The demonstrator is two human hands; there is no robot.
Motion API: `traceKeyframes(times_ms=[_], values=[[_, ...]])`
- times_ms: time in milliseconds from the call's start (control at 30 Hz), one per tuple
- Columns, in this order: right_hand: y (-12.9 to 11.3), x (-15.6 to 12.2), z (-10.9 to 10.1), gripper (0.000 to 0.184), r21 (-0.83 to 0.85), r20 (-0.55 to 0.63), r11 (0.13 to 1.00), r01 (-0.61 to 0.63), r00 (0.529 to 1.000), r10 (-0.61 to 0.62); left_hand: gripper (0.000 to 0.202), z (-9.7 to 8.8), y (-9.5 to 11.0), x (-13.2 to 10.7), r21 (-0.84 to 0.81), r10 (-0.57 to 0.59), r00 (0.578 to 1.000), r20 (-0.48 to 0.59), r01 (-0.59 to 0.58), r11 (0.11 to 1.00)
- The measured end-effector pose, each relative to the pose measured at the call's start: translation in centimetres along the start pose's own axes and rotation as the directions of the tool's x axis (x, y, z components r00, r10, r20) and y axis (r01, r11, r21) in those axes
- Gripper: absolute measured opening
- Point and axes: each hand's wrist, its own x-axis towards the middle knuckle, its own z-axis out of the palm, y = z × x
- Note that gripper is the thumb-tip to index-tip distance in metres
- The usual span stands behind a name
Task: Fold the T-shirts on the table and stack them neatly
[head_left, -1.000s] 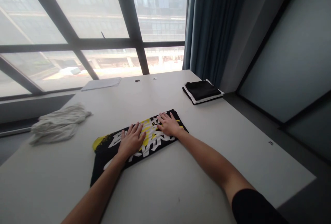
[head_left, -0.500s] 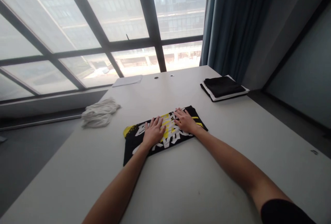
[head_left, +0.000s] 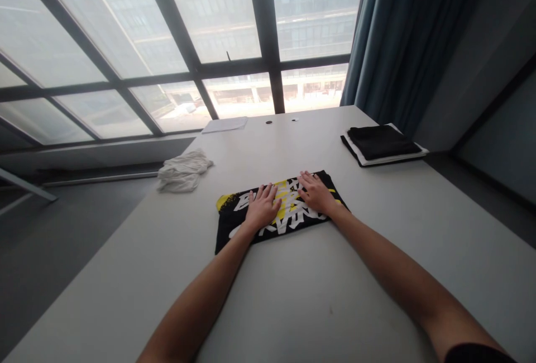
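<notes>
A folded black shirt (head_left: 234,223) with yellow and white print lies flat in the middle of the white table (head_left: 318,296). My left hand (head_left: 262,210) rests palm down on its centre, fingers spread and flat. My right hand (head_left: 317,194) lies palm down on the shirt's right part, fingers also stretched out. Neither hand grips the cloth. Both forearms reach in from the bottom of the view.
A crumpled white garment (head_left: 184,170) sits at the table's left edge. A folded stack of black and white clothes (head_left: 382,144) lies at the far right. A sheet of paper (head_left: 225,124) lies by the window. A blue curtain (head_left: 402,33) hangs at the right.
The camera has swung left and back, so everything sits further right in view. Both hands stay flat on the shirt in about the same places.
</notes>
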Motion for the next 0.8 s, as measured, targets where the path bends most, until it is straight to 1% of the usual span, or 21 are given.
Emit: traceKeyframes(times_ms=[33, 67, 133, 233, 333, 400, 433, 500, 567, 633, 700, 800], values=[[-0.5, 0.0, 0.2, 0.058, 0.02, 0.044, 0.999, 0.044, 0.998, -0.044, 0.06, 0.0, 0.1, 0.0, -0.001, -0.002, 1.0, 0.0, 0.002, 1.0], [-0.8, 0.0, 0.5, 0.059, 0.029, 0.08, 0.998, 0.055, 0.995, -0.058, 0.06, -0.1, 0.1, 0.0, -0.002, -0.004, 1.0, 0.001, 0.004, 1.0], [-0.7, 0.1, 0.7, 0.06, 0.013, 0.111, 1.0, 0.019, 0.994, -0.02, 0.06, -0.1, 0.1, 0.0, -0.006, -0.008, 1.0, 0.004, 0.008, 1.0], [0.9, 0.4, 0.6, 0.06, -0.041, 0.085, 0.994, -0.098, 0.991, 0.101, 0.059, -0.1, 0.1, 0.0, -0.011, -0.011, 1.0, 0.007, 0.011, 1.0], [2.6, 0.5, 0.2, 0.06, -0.079, 0.036, 0.973, -0.217, 0.975, 0.221, 0.06, -0.1, 0.0, 0.0, -0.013, -0.004, 1.0, 0.012, 0.004, 1.0], [3.0, 0.5, -0.1, 0.06, -0.088, -0.011, 0.96, -0.267, 0.964, 0.267, 0.06, -0.1, 0.0, 0.0, -0.013, 0.0, 1.0, 0.012, 0.0, 1.0], [2.8, 0.4, -0.1, 0.059, -0.087, -0.036, 0.96, -0.265, 0.964, 0.263, 0.06, 0.0, 0.0, 0.0, -0.015, -0.001, 1.0, 0.012, 0.001, 1.0], [2.1, 0.3, -0.1, 0.058, -0.073, -0.063, 0.979, -0.192, 0.98, 0.187, 0.06, 0.0, 0.0, 0.0, -0.019, -0.002, 1.0, 0.011, 0.003, 1.0], [1.0, 0.1, 0.0, 0.058, -0.04, -0.03, 0.997, -0.072, 0.997, 0.071, 0.059, 0.1, 0.0, 0.0, -0.023, -0.005, 1.0, 0.006, 0.005, 1.0], [0.3, 0.0, 0.3, 0.06, -0.012, 0.037, 1.0, 0.0, 0.999, 0.001, 0.059, 0.1, 0.0, 0.0, -0.026, -0.005, 1.0, 0.0, 0.005, 1.0], [0.2, 0.1, 0.6, 0.061, -0.02, 0.076, 1.0, -0.019, 0.997, 0.02, 0.06, 0.1, 0.0, 0.0, -0.028, -0.003, 1.0, -0.002, 0.003, 1.0], [1.3, 0.4, 0.7, 0.06, -0.066, 0.068, 0.989, -0.129, 0.989, 0.134, 0.06, 0.1, 0.0, 0.0, -0.032, -0.005, 1.0, 0.003, 0.005, 0.999]])
